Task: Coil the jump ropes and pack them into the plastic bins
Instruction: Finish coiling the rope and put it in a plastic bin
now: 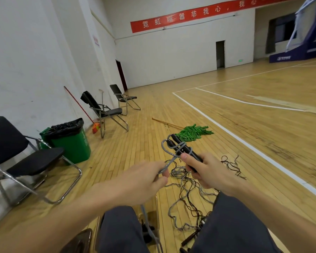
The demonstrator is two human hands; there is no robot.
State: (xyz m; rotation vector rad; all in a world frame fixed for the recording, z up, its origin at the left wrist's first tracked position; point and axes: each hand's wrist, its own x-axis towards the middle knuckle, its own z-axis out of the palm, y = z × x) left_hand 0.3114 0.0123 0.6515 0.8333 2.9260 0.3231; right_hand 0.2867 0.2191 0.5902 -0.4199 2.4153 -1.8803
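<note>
Now the pair of black handles sits in your right hand, whose fingers curl round their near ends. The grey rope is looped around them and runs down to your left hand, which pinches it between thumb and fingers just below and left of the handles. Beneath the handles a tangle of more ropes lies on the wooden floor; just beyond them lies a green mop, and well to their left stands a green bin.

Grey rope loops around paired black handles.
</note>
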